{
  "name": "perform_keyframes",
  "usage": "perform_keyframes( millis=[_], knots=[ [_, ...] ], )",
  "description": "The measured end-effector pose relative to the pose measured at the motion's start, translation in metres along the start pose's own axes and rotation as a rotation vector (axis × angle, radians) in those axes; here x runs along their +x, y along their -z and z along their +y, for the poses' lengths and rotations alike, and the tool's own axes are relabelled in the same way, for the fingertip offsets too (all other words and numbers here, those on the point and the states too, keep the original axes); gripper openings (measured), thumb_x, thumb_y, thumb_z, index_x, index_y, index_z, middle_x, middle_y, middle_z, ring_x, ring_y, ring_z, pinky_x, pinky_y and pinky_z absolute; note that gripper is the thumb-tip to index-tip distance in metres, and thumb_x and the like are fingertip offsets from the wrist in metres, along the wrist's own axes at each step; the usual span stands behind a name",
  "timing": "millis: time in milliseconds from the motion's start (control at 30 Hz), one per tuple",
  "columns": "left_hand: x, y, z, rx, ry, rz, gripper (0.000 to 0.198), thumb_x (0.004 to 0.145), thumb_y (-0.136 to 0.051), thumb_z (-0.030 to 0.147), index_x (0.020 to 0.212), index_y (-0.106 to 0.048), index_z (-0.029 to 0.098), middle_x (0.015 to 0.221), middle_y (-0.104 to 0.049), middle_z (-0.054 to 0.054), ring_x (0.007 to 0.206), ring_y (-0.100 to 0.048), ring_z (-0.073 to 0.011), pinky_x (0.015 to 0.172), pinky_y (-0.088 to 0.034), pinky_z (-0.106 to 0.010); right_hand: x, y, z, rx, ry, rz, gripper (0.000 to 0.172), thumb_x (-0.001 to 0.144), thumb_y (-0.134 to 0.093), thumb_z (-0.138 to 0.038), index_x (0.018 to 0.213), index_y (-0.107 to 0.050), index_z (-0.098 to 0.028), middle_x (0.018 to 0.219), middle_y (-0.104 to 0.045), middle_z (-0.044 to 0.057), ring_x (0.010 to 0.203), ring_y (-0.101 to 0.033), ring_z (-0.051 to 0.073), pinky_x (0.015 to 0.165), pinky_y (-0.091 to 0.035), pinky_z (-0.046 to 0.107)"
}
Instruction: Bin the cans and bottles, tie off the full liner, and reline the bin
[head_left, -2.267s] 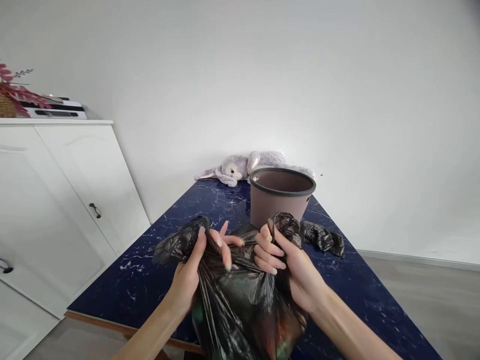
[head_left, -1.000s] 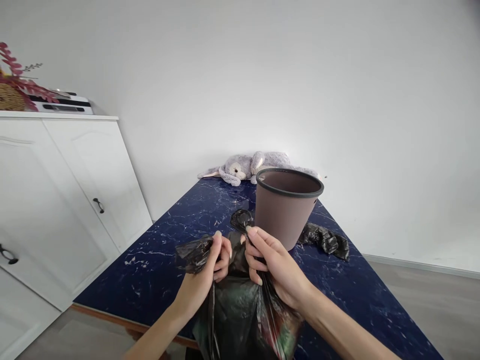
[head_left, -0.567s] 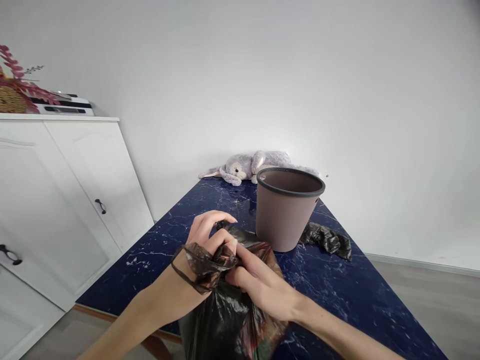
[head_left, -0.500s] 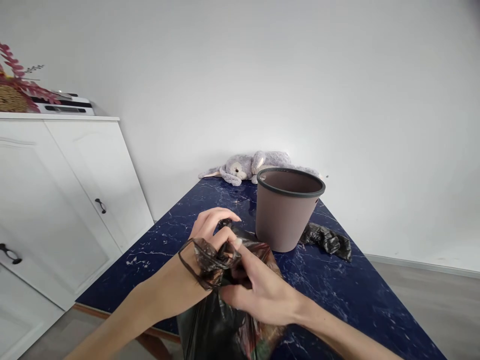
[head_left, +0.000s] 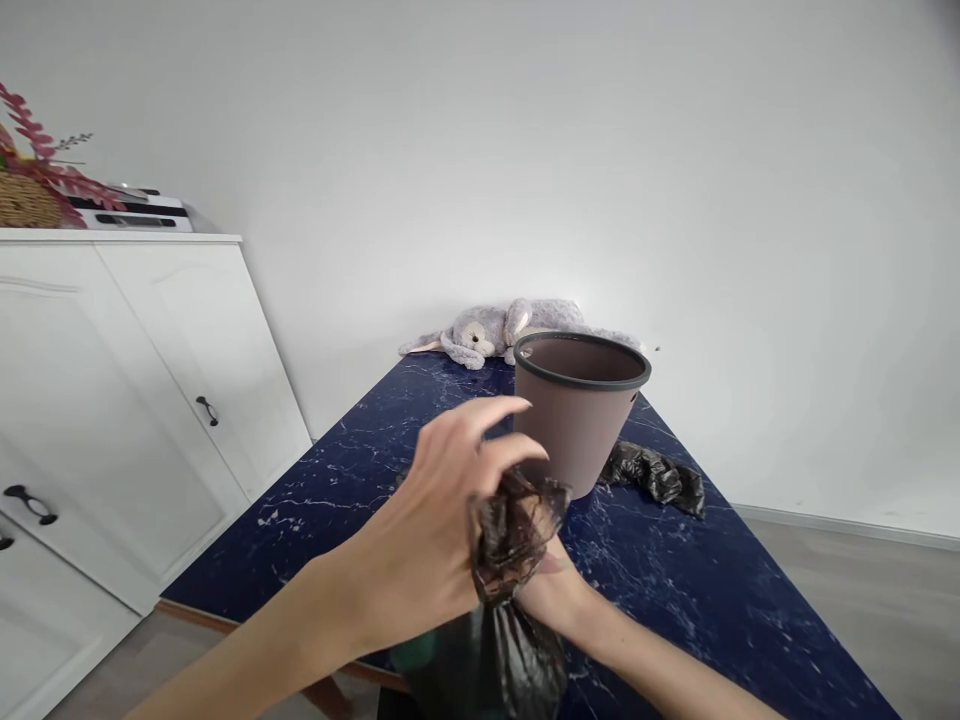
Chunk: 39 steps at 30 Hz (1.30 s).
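A full black bin bag (head_left: 495,650) hangs at the near edge of the blue marble table (head_left: 697,590). My left hand (head_left: 442,530) is raised in front of me, pinching a twisted ear of the bag's top (head_left: 514,525) between thumb and fingers. My right hand (head_left: 551,590) is below and behind it, mostly hidden by the bag and my left hand; its fingers do not show. A brown plastic bin (head_left: 579,405) with a dark rim stands empty just beyond my hands.
A crumpled black bag (head_left: 656,475) lies right of the bin. A grey plush toy (head_left: 487,335) rests at the table's far end by the white wall. A white cabinet (head_left: 112,400) stands left, with a basket of red leaves (head_left: 34,185) on top.
The bag's top has been gathered in and its ears crossed. My left hand has risen and come over my right, pulling one ear up, and my right hand has dropped behind the bag.
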<state>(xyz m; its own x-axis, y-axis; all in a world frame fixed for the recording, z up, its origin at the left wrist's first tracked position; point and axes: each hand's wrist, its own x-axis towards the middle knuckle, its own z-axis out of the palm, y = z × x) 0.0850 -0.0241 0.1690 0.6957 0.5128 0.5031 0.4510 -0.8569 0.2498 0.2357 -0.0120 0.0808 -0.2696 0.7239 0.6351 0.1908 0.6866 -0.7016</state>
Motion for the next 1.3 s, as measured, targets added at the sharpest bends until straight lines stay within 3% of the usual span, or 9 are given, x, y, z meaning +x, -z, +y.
perform_keyframes(
  millis=[133, 267, 433, 533, 633, 733, 833, 1067, 1300],
  knots=[
    [-0.017, -0.020, -0.018, -0.228, 0.243, 0.241, 0.116, 0.077, -0.093, 0.048, 0.164, -0.017, 0.036, 0.171, -0.031, -0.016, 0.155, -0.037, -0.0450, 0.123, -0.043, -0.059, 0.007, 0.008, -0.014, 0.147, -0.104, 0.141, 0.039, 0.110, -0.046, -0.045, 0.140, -0.062, -0.027, 0.134, -0.069, 0.009, 0.122, -0.068, 0.026, 0.107, -0.056, 0.040],
    [-0.027, -0.035, -0.029, -0.470, 0.404, 0.157, 0.134, 0.069, -0.098, 0.051, 0.168, -0.009, 0.037, 0.166, -0.042, -0.019, 0.152, -0.044, -0.0466, 0.116, -0.050, -0.061, 0.008, 0.021, -0.022, 0.159, -0.161, 0.034, 0.062, 0.098, -0.059, -0.066, 0.145, -0.064, -0.025, 0.147, -0.066, 0.011, 0.140, -0.059, 0.035, 0.117, -0.049, 0.046],
    [-0.031, -0.043, -0.032, -0.587, 0.548, 0.033, 0.136, 0.070, -0.097, 0.053, 0.169, -0.004, 0.035, 0.160, -0.050, -0.023, 0.145, -0.053, -0.0465, 0.106, -0.058, -0.060, 0.013, 0.034, -0.032, 0.311, -0.485, -0.006, 0.068, 0.102, -0.049, -0.075, 0.148, -0.066, -0.028, 0.149, -0.067, 0.004, 0.156, -0.042, 0.033, 0.121, -0.047, 0.048],
    [-0.023, -0.040, -0.028, -0.605, 0.639, 0.006, 0.125, 0.078, -0.091, 0.052, 0.166, -0.003, 0.034, 0.154, -0.055, -0.021, 0.136, -0.063, -0.0402, 0.101, -0.061, -0.054, 0.017, 0.039, -0.035, 0.410, -0.592, 0.027, 0.073, 0.096, -0.059, -0.077, 0.149, -0.065, -0.026, 0.151, -0.066, 0.004, 0.155, -0.044, 0.033, 0.127, -0.040, 0.048],
    [-0.011, -0.034, -0.022, -0.601, 0.622, -0.056, 0.088, 0.090, -0.079, 0.048, 0.157, -0.026, 0.031, 0.143, -0.065, -0.015, 0.127, -0.069, -0.0343, 0.099, -0.061, -0.048, 0.019, 0.046, -0.035, 0.439, -0.634, 0.050, 0.072, 0.092, -0.066, -0.076, 0.144, -0.070, -0.026, 0.148, -0.068, 0.004, 0.151, -0.049, 0.034, 0.131, -0.033, 0.050],
    [-0.002, -0.028, -0.017, -0.521, 0.545, -0.127, 0.041, 0.093, -0.071, 0.038, 0.130, -0.056, 0.025, 0.119, -0.074, -0.009, 0.113, -0.073, -0.0324, 0.091, -0.061, -0.042, 0.019, 0.053, -0.030, 0.416, -0.643, 0.076, 0.068, 0.091, -0.071, -0.072, 0.142, -0.072, -0.028, 0.153, -0.064, 0.002, 0.154, -0.045, 0.034, 0.132, -0.028, 0.049],
    [0.002, -0.024, -0.016, -0.418, 0.509, -0.159, 0.013, 0.091, -0.064, 0.029, 0.102, -0.065, 0.022, 0.095, -0.074, -0.005, 0.094, -0.073, -0.0292, 0.076, -0.057, -0.036, 0.017, 0.061, -0.020, 0.419, -0.635, 0.097, 0.061, 0.091, -0.075, -0.068, 0.141, -0.072, -0.033, 0.158, -0.059, -0.003, 0.156, -0.043, 0.030, 0.133, -0.028, 0.047],
    [0.010, -0.013, -0.023, -0.523, 0.352, -0.229, 0.012, 0.090, -0.056, 0.021, 0.085, -0.066, 0.022, 0.097, -0.074, -0.004, 0.087, -0.068, -0.0229, 0.079, -0.053, -0.032, 0.017, 0.080, -0.007, 0.572, -0.676, -0.059, 0.057, 0.093, -0.072, -0.068, 0.132, -0.077, -0.027, 0.125, -0.079, 0.008, 0.108, -0.077, 0.028, 0.102, -0.062, 0.047],
    [0.019, -0.013, -0.033, -0.612, 0.219, -0.405, 0.017, 0.084, -0.059, 0.023, 0.075, -0.074, 0.024, 0.087, -0.074, -0.004, 0.088, -0.070, -0.0283, 0.090, -0.058, -0.041, 0.016, 0.099, 0.000, 0.363, -0.459, -0.198, 0.039, 0.098, -0.070, -0.059, 0.119, -0.081, -0.028, 0.102, -0.082, 0.005, 0.088, -0.078, 0.023, 0.081, -0.068, 0.042]
  ],
)
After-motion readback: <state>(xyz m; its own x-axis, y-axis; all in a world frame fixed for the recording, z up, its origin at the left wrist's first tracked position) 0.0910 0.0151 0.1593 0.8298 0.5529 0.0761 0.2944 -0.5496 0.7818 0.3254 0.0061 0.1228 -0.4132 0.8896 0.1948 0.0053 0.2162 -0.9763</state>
